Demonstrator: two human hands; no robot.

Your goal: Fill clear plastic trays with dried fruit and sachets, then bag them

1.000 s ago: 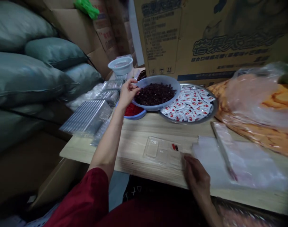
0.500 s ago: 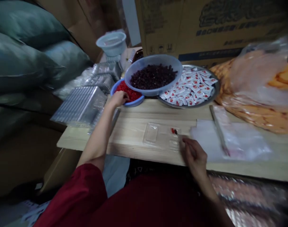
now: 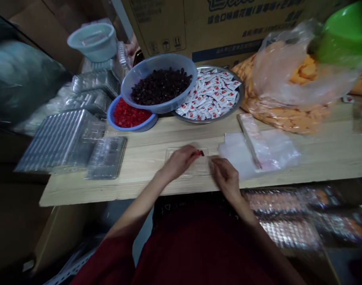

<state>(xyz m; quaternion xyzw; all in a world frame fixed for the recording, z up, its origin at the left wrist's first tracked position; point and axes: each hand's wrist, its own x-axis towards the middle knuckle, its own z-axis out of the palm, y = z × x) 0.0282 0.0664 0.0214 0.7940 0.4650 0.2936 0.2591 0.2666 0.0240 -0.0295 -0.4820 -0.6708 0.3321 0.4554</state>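
Note:
A clear plastic tray [image 3: 195, 169] lies on the wooden table, with a dark piece [image 3: 202, 153] in its upper right part. My left hand [image 3: 181, 160] reaches over the tray, its fingertips pinched on a small red piece [image 3: 198, 152] beside the dark one. At the tray's right edge is my right hand [image 3: 226, 174], thumb and fingers pressed together; whatever they grip is too small to make out. Further back, a blue bowl of red pieces [image 3: 129, 114] sits partly under a larger bowl of dark pieces [image 3: 161, 85].
Stacked clear trays [image 3: 62, 136] stand at the left. A metal dish of white packets [image 3: 212, 95] is behind the tray. To the right lie clear bags [image 3: 270, 148] and a big bag of orange food [image 3: 284, 114]. The table's front edge [image 3: 100, 199] is near me.
My left hand has moved from the bowl of red pieces to the tray. My right hand remains by the tray's right edge. The camera view has turned to the right.

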